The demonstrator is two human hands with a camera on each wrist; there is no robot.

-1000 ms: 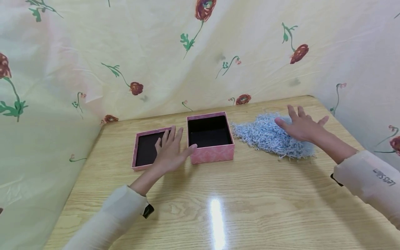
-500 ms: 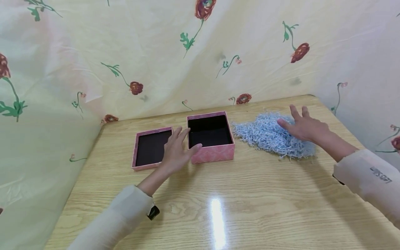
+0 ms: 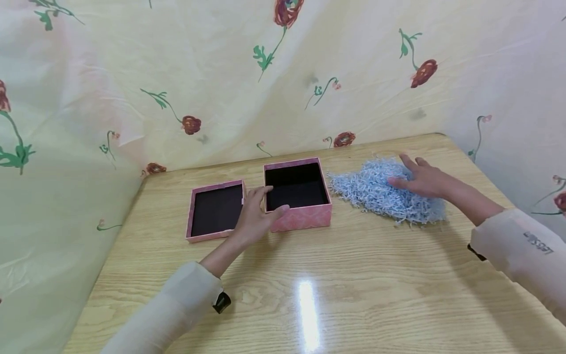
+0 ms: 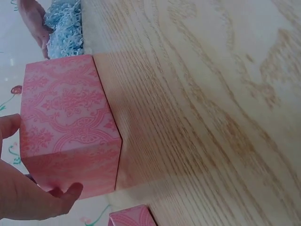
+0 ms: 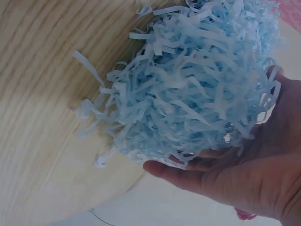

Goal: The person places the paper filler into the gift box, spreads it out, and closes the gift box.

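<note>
The pink patterned box (image 3: 301,219) with a black inside stands upright and uncovered near the middle of the table. At its left front corner is my left hand (image 3: 253,220), thumb toward the front rim and fingers along the left side; the left wrist view shows the thumb (image 4: 9,125) at the upper edge. Whether it presses on the box I cannot tell. To the box's right lies a heap of light blue shredded paper (image 3: 376,191). My right hand (image 3: 426,182) is over the heap's right part, fingers spread and touching or very near the strands (image 5: 188,89).
Left of the box lies its shallow pink lid (image 3: 216,209), dark inside facing up. The wooden table (image 3: 362,285) is backed by a flowered curtain (image 3: 230,73), which also hangs at both sides. A bright light reflection shows on the front part of the table.
My left hand has moved right, from over the lid to the box's left front corner. My right hand has lowered slightly toward the shredded paper. Box, lid and heap have not moved.
</note>
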